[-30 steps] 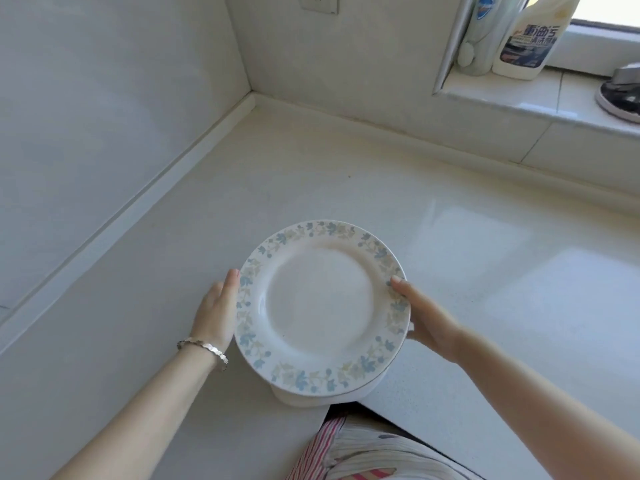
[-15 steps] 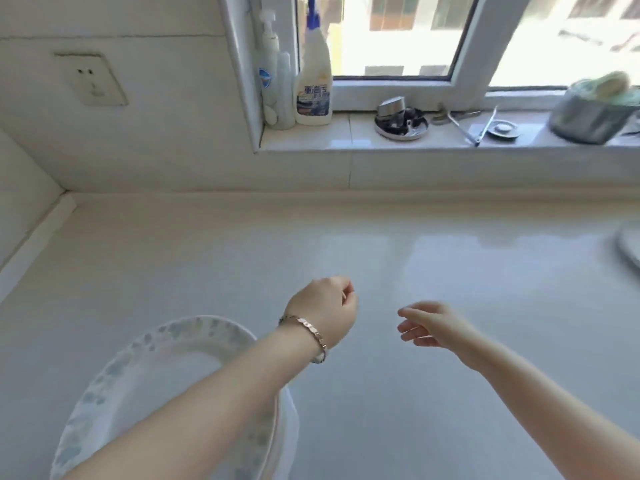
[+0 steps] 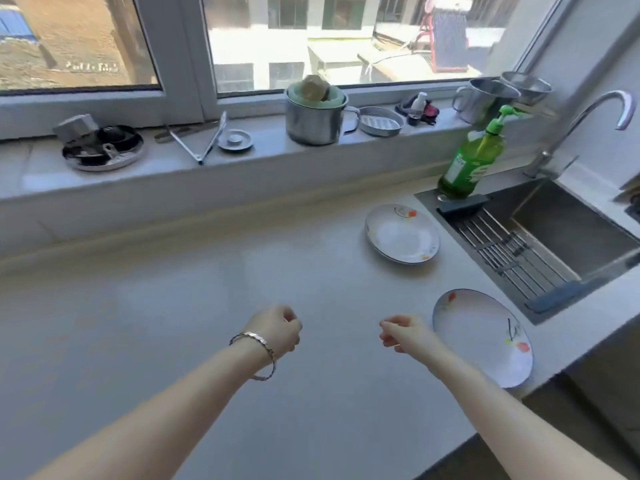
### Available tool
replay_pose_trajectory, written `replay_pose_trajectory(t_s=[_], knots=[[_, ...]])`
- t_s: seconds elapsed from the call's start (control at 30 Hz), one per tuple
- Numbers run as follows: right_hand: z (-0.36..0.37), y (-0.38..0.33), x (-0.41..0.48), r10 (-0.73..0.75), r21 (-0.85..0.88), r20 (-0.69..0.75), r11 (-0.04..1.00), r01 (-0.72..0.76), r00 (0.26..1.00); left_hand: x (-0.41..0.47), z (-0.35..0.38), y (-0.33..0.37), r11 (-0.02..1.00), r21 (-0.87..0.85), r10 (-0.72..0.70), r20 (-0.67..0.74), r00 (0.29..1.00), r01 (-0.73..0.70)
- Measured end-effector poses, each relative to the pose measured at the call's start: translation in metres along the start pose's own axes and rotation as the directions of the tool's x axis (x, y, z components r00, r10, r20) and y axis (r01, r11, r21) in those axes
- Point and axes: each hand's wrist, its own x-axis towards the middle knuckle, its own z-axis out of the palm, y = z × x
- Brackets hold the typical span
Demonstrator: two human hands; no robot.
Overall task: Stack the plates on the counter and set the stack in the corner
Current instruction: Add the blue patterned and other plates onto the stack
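Note:
Two white plates with small red and green marks lie on the pale counter (image 3: 173,306). The far plate (image 3: 401,233) sits beside the sink. The near plate (image 3: 485,336) lies at the counter's front right edge. My left hand (image 3: 278,329), with a bracelet on the wrist, hovers over the counter's middle with its fingers curled in and nothing in it. My right hand (image 3: 405,332) is loosely curled and holds nothing, just left of the near plate. The blue-flowered plate stack is out of view.
A steel sink (image 3: 561,233) with a drain rack and a tap (image 3: 588,119) is at the right. A green soap bottle (image 3: 474,157) stands at its corner. The windowsill (image 3: 207,157) holds a steel pot (image 3: 313,116), cups, a soap dish and small utensils.
Both hands let go of the blue-flowered plate stack at the left. The view swung right along the counter, and two other plates and the sink came into sight.

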Motion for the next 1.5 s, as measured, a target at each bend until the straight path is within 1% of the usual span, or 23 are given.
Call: replay_pose_trajectory(t_s=[0.1,0.2,0.27,0.33,0.37,0.43,0.5,0.63,0.7,0.77,0.8,0.9,0.93,0.97,1.0,1.1,1.13,1.2,1.23,1.3,1.33,1.4,1.5], knots=[[-0.070,0.031,0.042,-0.048,-0.177,-0.214,0.984,0.009,0.976,0.028,0.046,0.037,0.999,-0.025,-0.031,0.047,0.998,0.032],[-0.131,0.056,0.084,-0.122,-0.413,-0.373,0.910,-0.047,0.920,0.049,0.078,0.064,0.996,-0.050,-0.066,0.078,0.995,0.070],[-0.161,0.069,0.107,-0.122,-0.541,-0.388,0.833,-0.118,0.914,0.060,0.089,0.077,0.993,-0.063,-0.095,0.081,0.992,0.100],[-0.183,0.081,0.127,-0.073,-0.624,-0.339,0.764,-0.166,0.938,0.071,0.094,0.087,0.987,-0.085,-0.129,0.076,0.989,0.135],[-0.190,0.085,0.134,-0.038,-0.636,-0.310,0.750,-0.178,0.950,0.076,0.096,0.092,0.984,-0.090,-0.150,0.076,0.986,0.156],[-0.198,0.095,0.146,0.046,-0.600,-0.255,0.775,-0.196,0.966,0.087,0.100,0.099,0.974,-0.102,-0.193,0.078,0.978,0.200],[-0.200,0.103,0.154,0.079,-0.551,-0.208,0.814,-0.184,0.975,0.099,0.103,0.107,0.960,-0.135,-0.235,0.091,0.968,0.246],[-0.205,0.113,0.156,0.018,-0.499,-0.165,0.861,-0.099,0.986,0.126,0.109,0.130,0.923,-0.204,-0.300,0.147,0.943,0.325],[-0.207,0.120,0.161,-0.011,-0.431,-0.156,0.900,-0.058,0.988,0.142,0.113,0.146,0.897,-0.252,-0.331,0.160,0.930,0.363],[-0.211,0.123,0.166,-0.040,-0.320,-0.197,0.947,-0.025,0.980,0.162,0.117,0.164,0.839,-0.365,-0.372,0.159,0.915,0.405],[-0.214,0.123,0.167,-0.045,-0.256,-0.234,0.966,-0.017,0.971,0.173,0.120,0.171,0.789,-0.443,-0.399,0.158,0.903,0.426],[-0.224,0.109,0.166,-0.019,-0.047,-0.356,0.999,0.003,0.934,0.206,0.128,0.189,0.599,-0.657,-0.484,0.158,0.861,0.458],[-0.227,0.104,0.166,-0.001,0.022,-0.379,1.000,0.010,0.925,0.215,0.131,0.193,0.551,-0.697,-0.508,0.155,0.847,0.458],[-0.228,0.100,0.166,0.024,0.085,-0.399,0.996,0.010,0.917,0.223,0.135,0.196,0.535,-0.705,-0.526,0.153,0.837,0.465],[-0.228,0.097,0.168,0.053,0.136,-0.414,0.991,0.004,0.909,0.228,0.139,0.197,0.548,-0.699,-0.532,0.131,0.837,0.458],[-0.221,0.092,0.170,0.166,0.296,-0.430,0.954,-0.035,0.887,0.233,0.148,0.197,0.685,-0.617,-0.509,-0.026,0.861,0.386],[-0.218,0.090,0.170,0.207,0.345,-0.423,0.937,-0.054,0.882,0.231,0.148,0.196,0.708,-0.611,-0.495,-0.073,0.866,0.354],[-0.212,0.089,0.168,0.281,0.414,-0.405,0.905,-0.100,0.870,0.227,0.145,0.190,0.727,-0.617,-0.477,-0.142,0.867,0.299],[-0.209,0.090,0.167,0.301,0.433,-0.394,0.894,-0.114,0.868,0.223,0.139,0.184,0.714,-0.645,-0.471,-0.154,0.868,0.273],[-0.205,0.086,0.162,0.294,0.437,-0.373,0.892,-0.113,0.880,0.213,0.124,0.170,0.652,-0.716,-0.472,-0.127,0.872,0.249],[-0.203,0.082,0.158,0.281,0.437,-0.360,0.893,-0.105,0.890,0.204,0.112,0.158,0.642,-0.729,-0.466,-0.126,0.876,0.237],[-0.194,0.070,0.149,0.252,0.444,-0.347,0.892,-0.078,0.904,0.177,0.086,0.134,0.669,-0.716,-0.436,-0.164,0.885,0.197],[-0.170,0.047,0.138,0.204,0.438,-0.281,0.897,-0.063,0.938,0.126,0.040,0.096,0.763,-0.634,-0.378,-0.282,0.882,0.124]])
